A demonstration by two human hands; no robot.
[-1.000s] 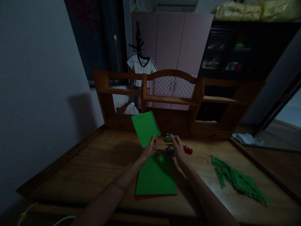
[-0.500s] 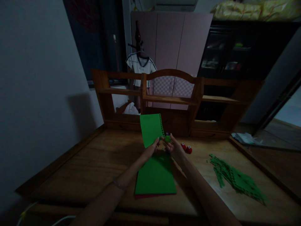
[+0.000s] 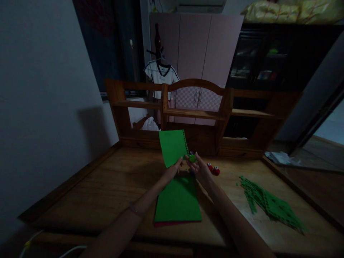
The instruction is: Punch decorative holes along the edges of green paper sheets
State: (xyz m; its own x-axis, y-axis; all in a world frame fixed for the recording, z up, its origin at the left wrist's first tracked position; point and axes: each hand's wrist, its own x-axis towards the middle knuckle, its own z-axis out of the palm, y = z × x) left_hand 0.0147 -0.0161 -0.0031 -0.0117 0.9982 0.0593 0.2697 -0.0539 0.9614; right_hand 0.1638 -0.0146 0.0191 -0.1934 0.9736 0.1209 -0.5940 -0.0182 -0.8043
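Observation:
A green foam-like sheet point(image 3: 172, 147), with a row of small holes down its right edge, is raised in my left hand point(image 3: 174, 170), which pinches its lower right corner. My right hand point(image 3: 197, 166) is closed around a small round green craft punch point(image 3: 192, 158) beside that edge. Its fingers almost meet those of my left hand. Below both hands lies a stack of green sheets point(image 3: 177, 204), with a thin red layer showing at the bottom. Two red craft punches point(image 3: 213, 169) sit right of my right hand. Dark punches are partly hidden behind and beneath it.
Green punched scraps and strips point(image 3: 268, 202) lie heaped on the wooden desk point(image 3: 113, 182) at the right. A wooden shelf unit point(image 3: 195, 114) runs along the desk's back edge. A white cable point(image 3: 72, 251) shows at the lower left.
The sheet has tilted and shifted very slightly left and up. The green punch has moved slightly right in my right hand. Both hands keep their holds.

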